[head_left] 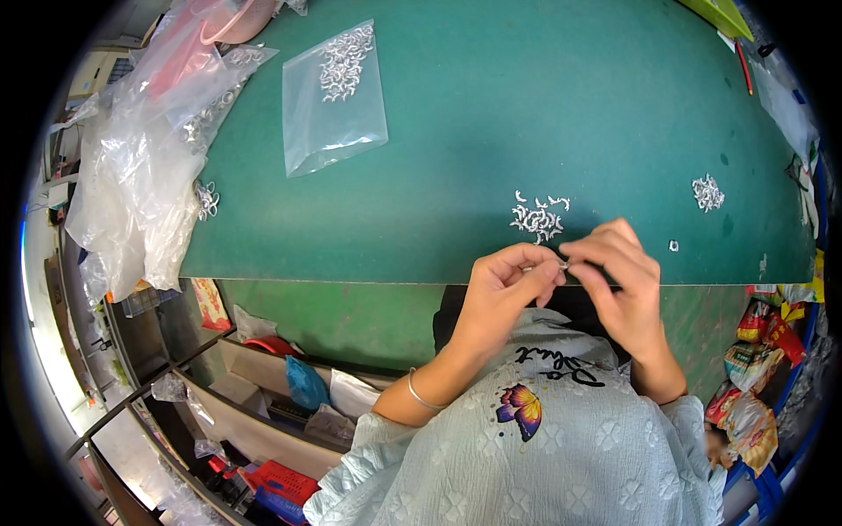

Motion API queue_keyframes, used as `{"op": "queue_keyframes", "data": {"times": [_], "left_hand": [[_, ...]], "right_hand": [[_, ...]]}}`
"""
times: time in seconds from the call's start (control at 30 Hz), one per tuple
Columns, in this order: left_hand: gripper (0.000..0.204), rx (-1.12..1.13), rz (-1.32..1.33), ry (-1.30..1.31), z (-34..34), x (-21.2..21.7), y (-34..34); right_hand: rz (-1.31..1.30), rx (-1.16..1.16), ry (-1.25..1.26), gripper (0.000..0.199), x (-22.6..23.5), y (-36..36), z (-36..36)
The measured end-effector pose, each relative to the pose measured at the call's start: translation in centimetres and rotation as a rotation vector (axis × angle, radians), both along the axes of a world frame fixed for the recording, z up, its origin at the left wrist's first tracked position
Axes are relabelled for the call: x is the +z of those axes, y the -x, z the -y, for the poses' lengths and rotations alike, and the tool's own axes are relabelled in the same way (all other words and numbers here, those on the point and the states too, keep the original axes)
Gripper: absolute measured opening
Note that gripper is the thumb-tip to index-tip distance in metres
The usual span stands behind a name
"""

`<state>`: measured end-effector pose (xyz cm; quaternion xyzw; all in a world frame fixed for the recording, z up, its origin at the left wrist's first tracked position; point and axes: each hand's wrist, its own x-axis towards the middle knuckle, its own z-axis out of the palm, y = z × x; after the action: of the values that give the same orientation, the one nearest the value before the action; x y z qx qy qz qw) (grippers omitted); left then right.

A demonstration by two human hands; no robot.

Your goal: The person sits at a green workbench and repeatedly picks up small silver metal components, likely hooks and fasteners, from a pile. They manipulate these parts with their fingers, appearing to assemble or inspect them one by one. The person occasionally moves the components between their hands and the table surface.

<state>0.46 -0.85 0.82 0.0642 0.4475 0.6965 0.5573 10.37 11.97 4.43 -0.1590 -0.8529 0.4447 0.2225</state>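
Nearest, one pale shirt [605, 447] bears one butterfly [520, 410]. At the near edge of one green bench [456, 131], left hand [509, 285] and right hand [624, 279] meet, fingertips pinching one tiny metal piece [564, 265]. Just beyond lies one loose pile of curved silvery pieces [538, 219], too many to count; rightward, one lone piece [674, 245] and one smaller heap [708, 193]; leftward, one clear bag [320, 136].

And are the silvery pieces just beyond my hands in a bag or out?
Out: those silvery pieces lie loose, directly on the green tabletop.
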Motion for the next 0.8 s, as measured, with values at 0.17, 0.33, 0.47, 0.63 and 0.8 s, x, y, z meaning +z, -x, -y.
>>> {"op": "queue_keyframes", "data": {"times": [0.17, 0.33, 0.47, 0.63, 0.8], "left_hand": [[0.011, 0.022, 0.315, -0.227, 0.0, -0.3, 0.6], [0.016, 0.112, 0.213, -0.139, -0.1, -0.6, 0.3], [0.016, 0.158, 0.038, 0.008, -0.3, -0.6, 0.0], [0.016, 0.189, -0.067, -0.009, -1.1, 0.2, -0.6], [0.017, 0.191, -0.164, -0.12, -1.0, 0.4, -0.9]], "right_hand": [[0.087, -0.203, -0.302, 0.021, -2.9, 1.1, -1.6], [0.102, -0.167, -0.463, 0.02, -4.7, 1.7, -2.0], [0.063, -0.183, -0.377, 0.015, -4.5, 1.5, -1.9], [-0.02, -0.063, 0.321, 0.011, -3.1, 0.4, -1.2], [-0.107, -0.041, 0.4, 0.011, -2.9, 0.0, -0.5]]}}
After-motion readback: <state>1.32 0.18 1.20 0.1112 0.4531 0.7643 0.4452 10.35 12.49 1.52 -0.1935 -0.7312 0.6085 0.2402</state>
